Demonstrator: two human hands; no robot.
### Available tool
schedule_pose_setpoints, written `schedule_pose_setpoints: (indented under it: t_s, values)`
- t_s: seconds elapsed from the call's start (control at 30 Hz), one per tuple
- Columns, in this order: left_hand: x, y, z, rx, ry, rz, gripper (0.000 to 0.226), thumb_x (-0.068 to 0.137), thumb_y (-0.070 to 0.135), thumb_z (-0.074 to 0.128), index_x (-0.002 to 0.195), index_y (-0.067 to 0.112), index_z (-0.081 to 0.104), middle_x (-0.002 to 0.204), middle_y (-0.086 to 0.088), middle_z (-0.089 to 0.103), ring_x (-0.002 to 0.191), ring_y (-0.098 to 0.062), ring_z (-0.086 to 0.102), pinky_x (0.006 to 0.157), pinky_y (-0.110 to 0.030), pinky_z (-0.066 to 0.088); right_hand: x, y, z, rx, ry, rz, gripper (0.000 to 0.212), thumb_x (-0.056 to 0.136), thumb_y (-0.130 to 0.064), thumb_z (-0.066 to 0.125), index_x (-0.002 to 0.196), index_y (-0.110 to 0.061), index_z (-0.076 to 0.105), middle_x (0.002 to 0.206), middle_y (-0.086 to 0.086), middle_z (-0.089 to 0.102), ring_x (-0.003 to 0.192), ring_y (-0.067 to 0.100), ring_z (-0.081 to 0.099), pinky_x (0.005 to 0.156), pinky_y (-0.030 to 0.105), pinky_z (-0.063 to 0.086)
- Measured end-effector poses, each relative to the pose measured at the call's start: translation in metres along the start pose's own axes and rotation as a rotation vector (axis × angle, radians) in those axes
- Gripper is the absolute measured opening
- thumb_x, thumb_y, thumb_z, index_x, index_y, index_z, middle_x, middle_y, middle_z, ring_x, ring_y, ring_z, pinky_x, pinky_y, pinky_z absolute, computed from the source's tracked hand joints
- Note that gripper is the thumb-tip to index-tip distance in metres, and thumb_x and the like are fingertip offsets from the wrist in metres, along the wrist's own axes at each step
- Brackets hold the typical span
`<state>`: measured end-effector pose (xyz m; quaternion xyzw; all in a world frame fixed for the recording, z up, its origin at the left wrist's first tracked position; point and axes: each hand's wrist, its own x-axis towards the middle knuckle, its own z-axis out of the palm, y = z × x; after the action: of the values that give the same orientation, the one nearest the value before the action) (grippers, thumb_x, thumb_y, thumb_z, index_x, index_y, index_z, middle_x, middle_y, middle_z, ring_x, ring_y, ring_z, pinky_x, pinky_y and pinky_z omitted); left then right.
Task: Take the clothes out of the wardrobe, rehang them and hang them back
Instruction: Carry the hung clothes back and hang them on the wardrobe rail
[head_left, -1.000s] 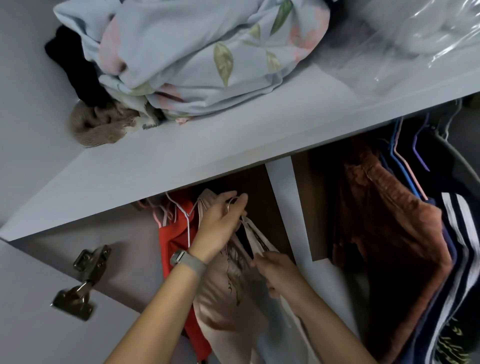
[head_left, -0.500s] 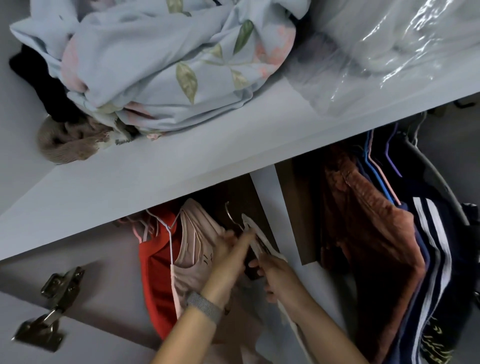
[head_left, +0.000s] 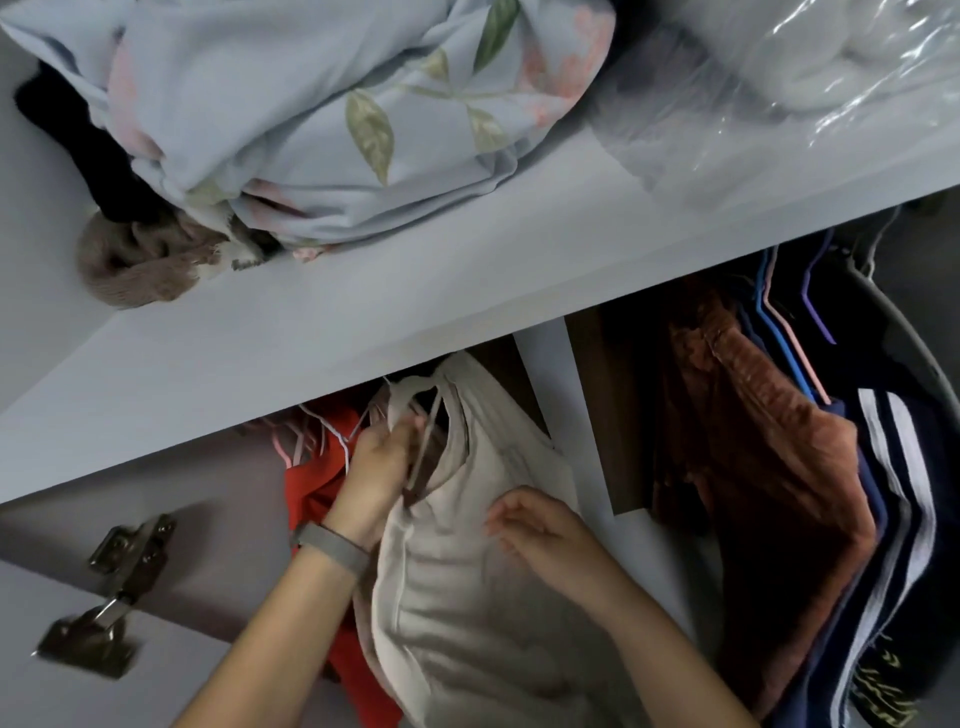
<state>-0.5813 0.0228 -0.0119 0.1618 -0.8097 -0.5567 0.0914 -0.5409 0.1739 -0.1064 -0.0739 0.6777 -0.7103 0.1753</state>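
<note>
Head view: below the shelf (head_left: 363, 332), left hand (head_left: 382, 465) fingers pinch the beige top's (head_left: 467, 597) strap; right hand (head_left: 540, 527) rests fingers loosely spread on it.

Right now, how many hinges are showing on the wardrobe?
2. One hinge sits on the side panel at left; the other hinge is just below it, on the door edge. More may be out of frame.

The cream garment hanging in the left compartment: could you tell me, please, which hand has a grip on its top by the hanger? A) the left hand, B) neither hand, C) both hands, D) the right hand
A. The left hand, the one with the grey wristband, grips the top of the cream garment at the hanger, while the right hand only rests on the fabric lower down.
</note>
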Motion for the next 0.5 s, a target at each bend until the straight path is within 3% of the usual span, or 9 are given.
schedule_pose_setpoints:
  t_s: [0.13,0.23,0.3,0.4,0.5]
  values:
    - [0.02,0.007,-0.02,0.109,0.072,0.071,0.032,0.099,0.025,0.044,0.075,0.012,0.061,0.058,0.0,0.056,0.041,0.002,0.053,0.043,-0.011,0.041,0.005,0.005,-0.004,0.048,0.021,0.077,0.012,0.088,-0.02,0.062,0.091,-0.032,0.058,0.098,-0.005,0.067,0.084,0.01,0.065,0.08,0.03,0.053]
    - [0.024,-0.005,-0.028,0.189,0.13,0.127,0.036,0.1,0.027,0.041,0.073,0.015,0.06,0.066,-0.004,0.058,0.065,-0.016,0.058,0.062,-0.024,0.043,0.006,0.004,-0.006,0.127,0.077,0.105,0.016,0.088,-0.02,0.063,0.096,-0.031,0.053,0.098,-0.001,0.065,0.078,0.011,0.065,0.075,0.03,0.054]
    - [0.027,-0.012,-0.036,0.183,0.18,0.153,0.039,0.1,0.028,0.039,0.068,0.017,0.059,0.066,-0.004,0.058,0.066,-0.018,0.056,0.067,-0.028,0.043,0.006,0.004,-0.009,0.139,0.102,0.115,0.017,0.088,-0.018,0.063,0.097,-0.03,0.054,0.093,0.0,0.066,0.075,0.011,0.064,0.077,0.033,0.056]
    - [0.041,-0.022,-0.045,0.28,0.192,0.167,0.043,0.1,0.031,0.04,0.063,0.02,0.058,0.062,-0.004,0.058,0.07,-0.023,0.057,0.074,-0.033,0.045,0.008,0.005,-0.013,0.145,0.148,0.129,0.015,0.092,-0.014,0.057,0.102,-0.024,0.054,0.094,0.003,0.065,0.074,0.012,0.063,0.071,0.027,0.053]
    - [0.052,-0.03,-0.045,0.31,0.209,0.13,0.048,0.101,0.032,0.035,0.06,0.014,0.054,0.062,-0.009,0.055,0.07,-0.024,0.054,0.07,-0.032,0.041,0.009,0.007,-0.015,0.143,0.198,0.156,0.017,0.094,-0.014,0.054,0.108,-0.022,0.053,0.098,0.002,0.065,0.078,0.013,0.063,0.077,0.029,0.053]
